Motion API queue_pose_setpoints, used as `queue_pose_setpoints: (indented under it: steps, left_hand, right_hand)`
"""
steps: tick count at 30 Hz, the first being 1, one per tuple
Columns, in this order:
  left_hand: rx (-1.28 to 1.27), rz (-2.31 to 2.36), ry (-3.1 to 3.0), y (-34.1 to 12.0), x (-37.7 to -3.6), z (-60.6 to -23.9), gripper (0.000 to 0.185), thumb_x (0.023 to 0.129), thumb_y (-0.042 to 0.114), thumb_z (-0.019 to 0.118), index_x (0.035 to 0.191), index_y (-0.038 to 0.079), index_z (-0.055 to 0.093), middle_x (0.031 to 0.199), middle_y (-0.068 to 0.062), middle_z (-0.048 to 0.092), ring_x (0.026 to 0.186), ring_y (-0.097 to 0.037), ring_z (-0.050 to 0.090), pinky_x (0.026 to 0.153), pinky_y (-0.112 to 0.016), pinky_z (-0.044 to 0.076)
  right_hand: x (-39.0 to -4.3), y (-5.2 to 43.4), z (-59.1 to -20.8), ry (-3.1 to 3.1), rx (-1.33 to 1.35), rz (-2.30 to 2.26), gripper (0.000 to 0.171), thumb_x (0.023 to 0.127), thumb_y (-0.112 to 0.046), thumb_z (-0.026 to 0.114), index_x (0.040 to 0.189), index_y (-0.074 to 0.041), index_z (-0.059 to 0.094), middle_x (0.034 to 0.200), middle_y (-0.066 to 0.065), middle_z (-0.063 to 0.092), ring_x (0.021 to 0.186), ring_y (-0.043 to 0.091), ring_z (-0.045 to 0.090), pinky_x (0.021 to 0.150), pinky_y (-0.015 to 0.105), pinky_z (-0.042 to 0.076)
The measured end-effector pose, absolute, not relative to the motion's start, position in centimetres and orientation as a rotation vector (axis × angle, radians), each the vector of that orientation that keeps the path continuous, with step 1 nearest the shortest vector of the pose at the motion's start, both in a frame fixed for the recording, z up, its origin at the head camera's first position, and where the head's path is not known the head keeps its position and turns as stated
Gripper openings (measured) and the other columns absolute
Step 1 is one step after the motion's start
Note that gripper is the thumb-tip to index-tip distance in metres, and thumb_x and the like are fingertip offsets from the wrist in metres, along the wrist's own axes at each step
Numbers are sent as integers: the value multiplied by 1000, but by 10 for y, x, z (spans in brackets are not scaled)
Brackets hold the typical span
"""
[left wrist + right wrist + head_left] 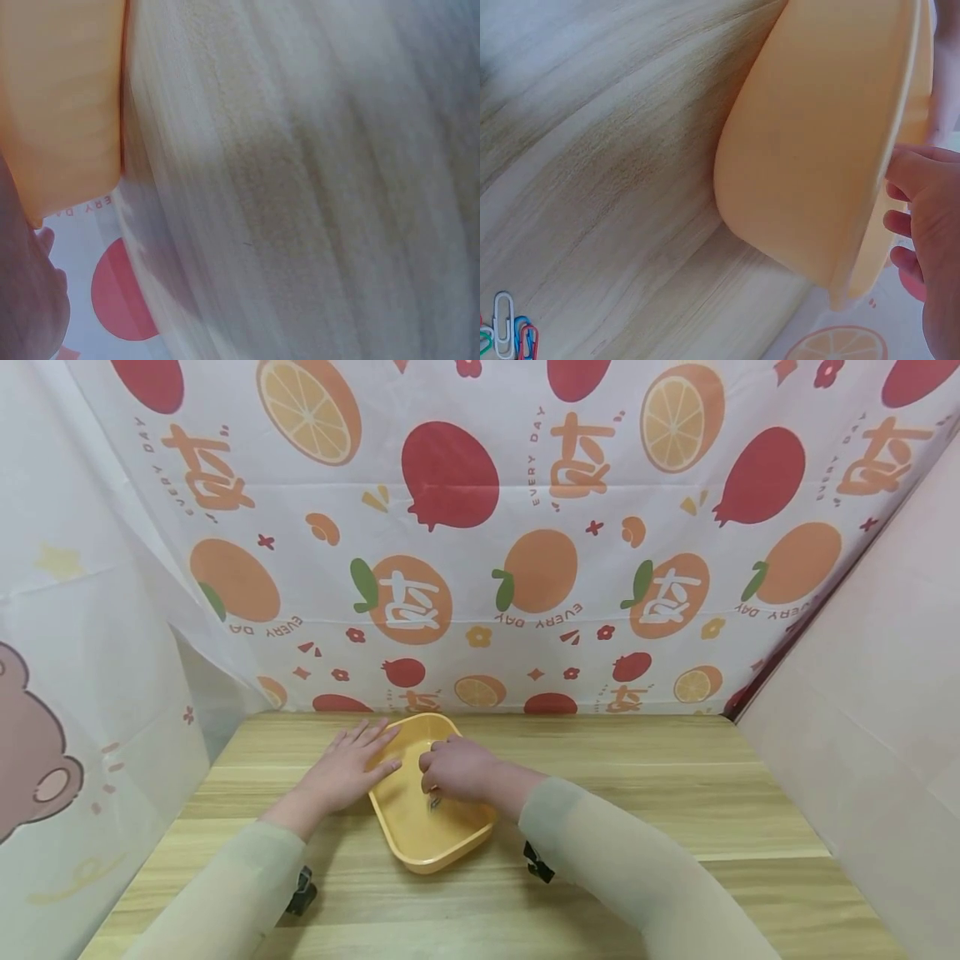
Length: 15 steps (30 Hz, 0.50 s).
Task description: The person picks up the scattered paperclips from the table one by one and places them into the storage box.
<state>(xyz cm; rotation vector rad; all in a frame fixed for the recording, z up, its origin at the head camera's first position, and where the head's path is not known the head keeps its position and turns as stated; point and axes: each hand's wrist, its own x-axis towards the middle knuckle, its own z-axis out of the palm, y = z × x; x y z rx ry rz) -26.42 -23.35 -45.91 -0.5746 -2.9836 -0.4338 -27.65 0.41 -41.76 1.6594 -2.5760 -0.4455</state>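
An orange-yellow plastic tray [427, 839] stands on the wooden table, slightly turned. My left hand [348, 768] rests on its left rim, fingers spread nearly straight and thumb reaching over the inside. My right hand [461, 768] is over the inside of the tray from the right, fingers curled downward. At its fingertips shows a small silvery paper clip [434, 803], pinched low over the tray floor. In the right wrist view the thumb passes behind the tray rim [900, 97], which hides the fingertips. Several coloured paper clips [506, 330] lie on the table beside the tray.
Behind the table hangs a white cloth [525, 652] printed with fruit. White cloth walls [862, 693] close off both sides. The wooden table [637, 793] extends right of the tray. In the head view my right sleeve [622, 852] covers part of it.
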Motion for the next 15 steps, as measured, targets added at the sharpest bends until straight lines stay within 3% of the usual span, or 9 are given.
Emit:
queue_pose_setpoints:
  steps: [15]
  left_hand:
    - [-564,-438,-2992,-235,-267,-462,68,100,57,45,157,23,31,163,-10,23,149,-43,13,117,-64,6]
  right_hand:
    - [-278,25,-407,-2570,1608,-168,19,93,-35,71,109,-28,79,118,-8,65,110,12,55,95,31,46]
